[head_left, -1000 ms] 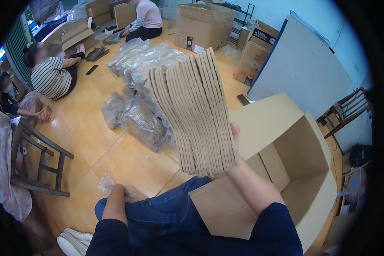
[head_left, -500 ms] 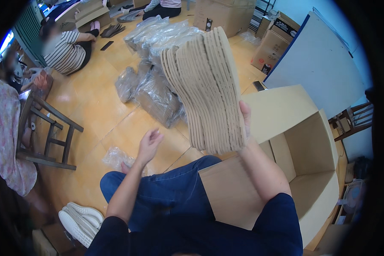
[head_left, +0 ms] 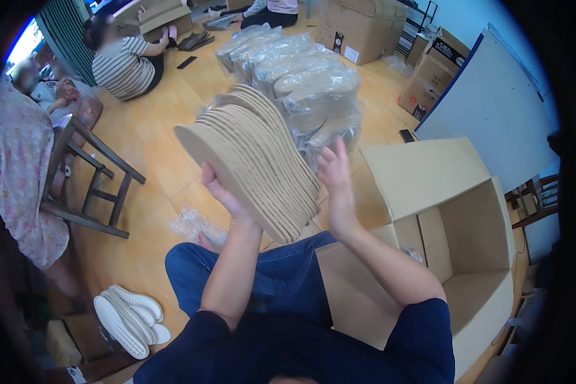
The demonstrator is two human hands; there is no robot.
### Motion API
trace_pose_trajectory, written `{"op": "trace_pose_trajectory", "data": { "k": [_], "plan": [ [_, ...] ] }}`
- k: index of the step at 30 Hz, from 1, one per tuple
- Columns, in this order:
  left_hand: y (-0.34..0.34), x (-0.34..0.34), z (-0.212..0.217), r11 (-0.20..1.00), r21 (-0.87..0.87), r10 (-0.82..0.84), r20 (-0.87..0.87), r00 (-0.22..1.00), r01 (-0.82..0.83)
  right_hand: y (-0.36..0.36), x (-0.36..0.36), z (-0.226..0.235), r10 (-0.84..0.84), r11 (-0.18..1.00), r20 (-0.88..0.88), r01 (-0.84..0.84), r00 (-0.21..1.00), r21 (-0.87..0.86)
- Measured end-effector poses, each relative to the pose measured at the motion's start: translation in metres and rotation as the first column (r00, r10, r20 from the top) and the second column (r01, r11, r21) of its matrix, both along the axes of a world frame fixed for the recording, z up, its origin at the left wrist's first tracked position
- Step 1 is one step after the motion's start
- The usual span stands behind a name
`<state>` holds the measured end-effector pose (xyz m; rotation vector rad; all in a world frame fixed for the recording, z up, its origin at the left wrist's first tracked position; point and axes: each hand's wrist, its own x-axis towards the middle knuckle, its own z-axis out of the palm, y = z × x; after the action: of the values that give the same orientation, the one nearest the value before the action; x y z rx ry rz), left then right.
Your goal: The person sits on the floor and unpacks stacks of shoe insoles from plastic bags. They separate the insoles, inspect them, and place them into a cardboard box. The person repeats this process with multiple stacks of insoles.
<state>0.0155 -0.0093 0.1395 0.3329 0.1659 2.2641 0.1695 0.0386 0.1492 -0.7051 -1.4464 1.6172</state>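
A thick stack of beige insoles [head_left: 262,157] is raised in front of me, tilted so that its flat outer face points left. My left hand [head_left: 223,193] grips its lower left side, thumb lying over that face; most of its fingers are behind the stack. My right hand [head_left: 335,176] is just off the stack's right side, fingers apart and nothing in it. Beyond it on the floor lie several bundles of insoles in clear plastic bags [head_left: 317,83].
An open cardboard box [head_left: 429,179] stands at my right, its flap reaching toward my leg. White shoe soles [head_left: 125,320] lie at lower left, near a wooden stool [head_left: 86,185]. A crumpled plastic bag [head_left: 195,224] rests by my foot. A person in stripes [head_left: 125,67] sits at far left.
The insole stack has passed from my right hand to my left, moving left and tilting over. My right hand has let go of it. The view has shifted slightly.
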Motion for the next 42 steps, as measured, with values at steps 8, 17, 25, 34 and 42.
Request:
{"op": "trace_pose_trajectory", "data": {
  "k": [8,17,25,34,42],
  "plan": [
    [0.002,-0.004,0.014,0.934,0.357,0.058,-0.113,0.992,-0.014,-0.011,-0.008,0.010,0.063,0.758,-0.454,-0.339,0.889,-0.558],
    [0.009,-0.001,-0.004,0.931,0.333,-0.143,-0.051,0.988,0.152,-0.003,0.003,0.013,0.003,0.815,-0.284,-0.167,0.959,-0.555],
    [-0.005,-0.001,-0.042,0.926,0.236,-0.295,-0.041,0.955,0.296,0.019,0.007,0.006,0.102,0.989,-0.020,-0.099,0.995,0.112],
    [-0.059,-0.012,-0.058,0.946,-0.290,-0.189,-0.854,0.485,-0.143,-0.006,0.003,0.003,0.350,0.926,-0.149,-0.365,0.925,-0.091],
    [-0.044,-0.009,-0.029,0.852,0.218,0.156,-0.974,-0.166,-0.476,-0.004,0.010,-0.001,0.391,0.730,-0.343,-0.515,0.854,-0.449]
  ]
}}
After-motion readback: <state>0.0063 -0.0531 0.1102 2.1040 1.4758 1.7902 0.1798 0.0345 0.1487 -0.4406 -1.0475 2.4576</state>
